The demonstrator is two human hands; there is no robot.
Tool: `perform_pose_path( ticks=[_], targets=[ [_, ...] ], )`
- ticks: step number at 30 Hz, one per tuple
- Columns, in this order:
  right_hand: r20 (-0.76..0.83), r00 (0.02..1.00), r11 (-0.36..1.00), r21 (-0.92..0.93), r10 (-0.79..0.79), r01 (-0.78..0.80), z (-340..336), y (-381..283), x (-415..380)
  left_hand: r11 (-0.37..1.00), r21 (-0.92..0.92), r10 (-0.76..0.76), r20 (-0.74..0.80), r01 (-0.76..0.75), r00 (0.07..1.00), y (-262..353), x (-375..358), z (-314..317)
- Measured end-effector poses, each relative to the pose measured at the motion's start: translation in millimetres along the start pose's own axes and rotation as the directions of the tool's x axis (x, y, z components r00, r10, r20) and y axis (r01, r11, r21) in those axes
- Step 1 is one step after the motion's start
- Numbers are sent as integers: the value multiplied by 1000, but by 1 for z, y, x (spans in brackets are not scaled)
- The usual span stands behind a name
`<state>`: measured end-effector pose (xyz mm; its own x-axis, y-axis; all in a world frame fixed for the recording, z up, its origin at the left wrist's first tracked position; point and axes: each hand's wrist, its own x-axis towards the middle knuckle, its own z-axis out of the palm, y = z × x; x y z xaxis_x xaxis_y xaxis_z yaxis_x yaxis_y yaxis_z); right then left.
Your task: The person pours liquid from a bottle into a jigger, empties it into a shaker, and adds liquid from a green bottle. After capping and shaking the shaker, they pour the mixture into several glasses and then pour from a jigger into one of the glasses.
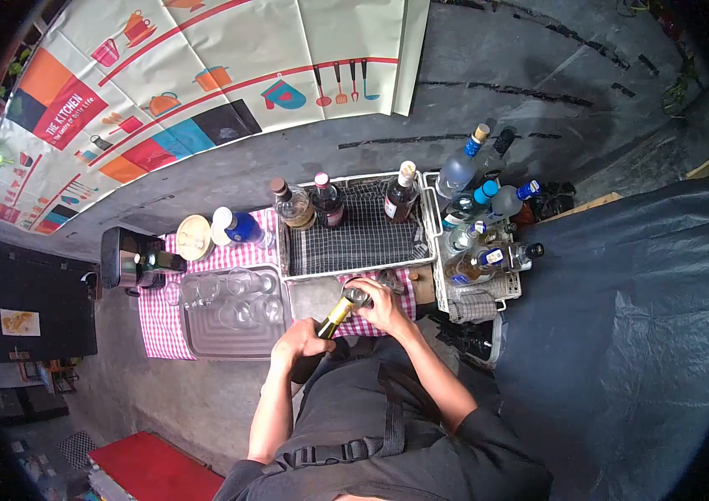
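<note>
My left hand (pixel 299 341) is wrapped round a dark bottle (pixel 338 318) with yellow foil on its neck. The bottle leans up and to the right, and its lower part is hidden by my hand and arm. The fingers of my right hand (pixel 383 307) curl round a small shiny cup (pixel 358 296), right at the bottle's mouth. Whether the cup is glass or metal, and whether liquid is flowing, I cannot make out. Below both hands lie a pale board and a red checked cloth (pixel 160 334).
Left of my hands, a brown tray (pixel 232 344) holds several clear glasses (pixel 242 313). Behind stands a white-rimmed basket (pixel 354 269) with a dark checked cloth and 3 bottles. Several liquor bottles (pixel 459 175) crowd a white rack at right. A black appliance (pixel 121 255) stands far left.
</note>
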<state>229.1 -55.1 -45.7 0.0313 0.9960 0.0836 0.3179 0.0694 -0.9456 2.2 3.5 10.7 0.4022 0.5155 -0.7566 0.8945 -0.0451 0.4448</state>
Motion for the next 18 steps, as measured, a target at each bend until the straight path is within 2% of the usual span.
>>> perform_pose_path(
  ticks=[18],
  targets=[
    [-13, 1000, 1000, -2, -17, 17, 0, 5, 0, 1000, 0, -13, 34, 13, 999, 0, 0, -1]
  ],
)
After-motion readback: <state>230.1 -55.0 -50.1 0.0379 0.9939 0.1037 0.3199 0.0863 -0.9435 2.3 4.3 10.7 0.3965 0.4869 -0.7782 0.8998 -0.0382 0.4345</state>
